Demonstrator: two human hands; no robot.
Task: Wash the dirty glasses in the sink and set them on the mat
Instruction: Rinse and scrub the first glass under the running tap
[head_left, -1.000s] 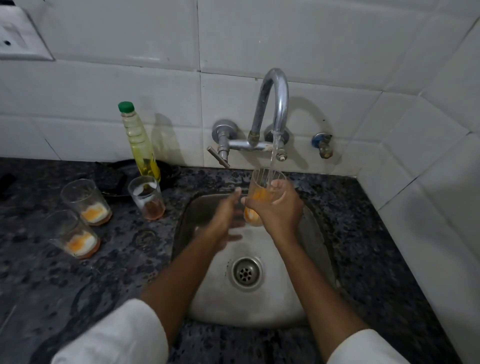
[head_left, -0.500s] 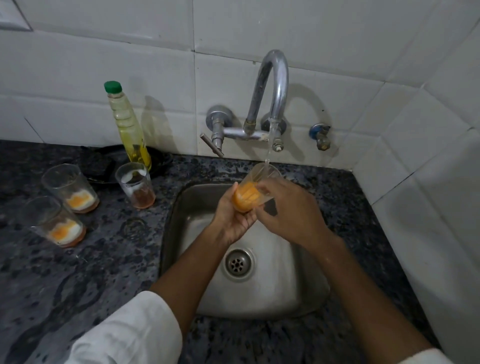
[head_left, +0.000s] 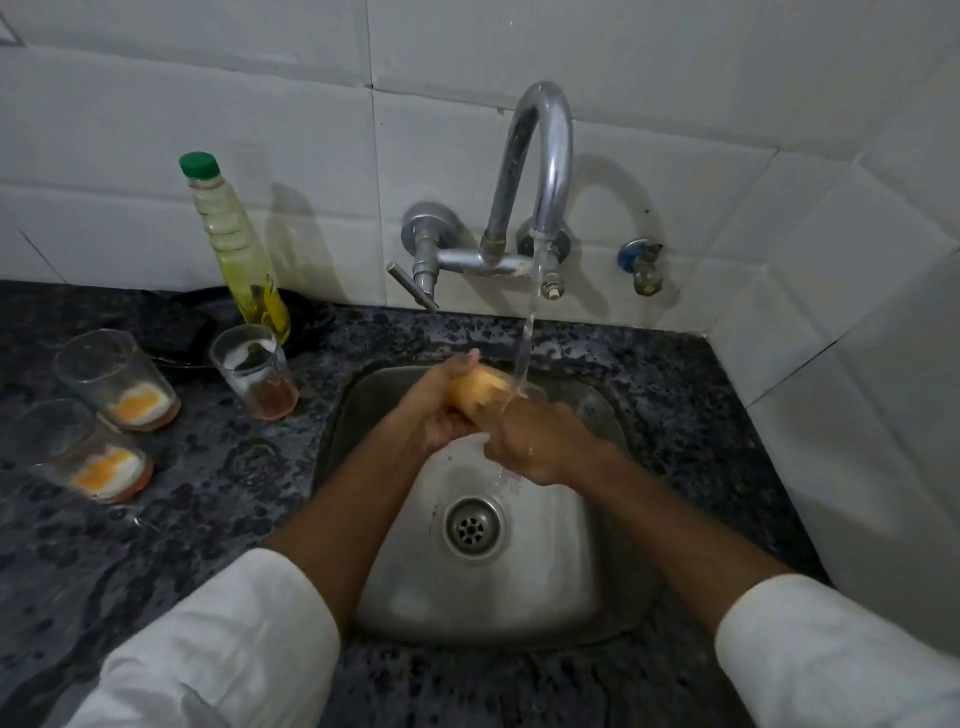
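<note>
Over the steel sink, a glass with orange residue lies tilted on its side under the running tap stream. My left hand cups its base end. My right hand grips it from the right near its rim, fingers curled round it, with water running over them. Three dirty glasses stand on the dark counter at the left: one with brown dregs beside the sink, two with orange and white residue farther left.
A chrome tap pours water from the tiled wall behind the sink. A yellow liquid bottle with a green cap stands behind the glasses, next to a dark mat or cloth. A white tiled wall closes the right side.
The glass went from upright under the tap in my right hand alone to lying sideways lower over the sink. My left hand came in and took its base.
</note>
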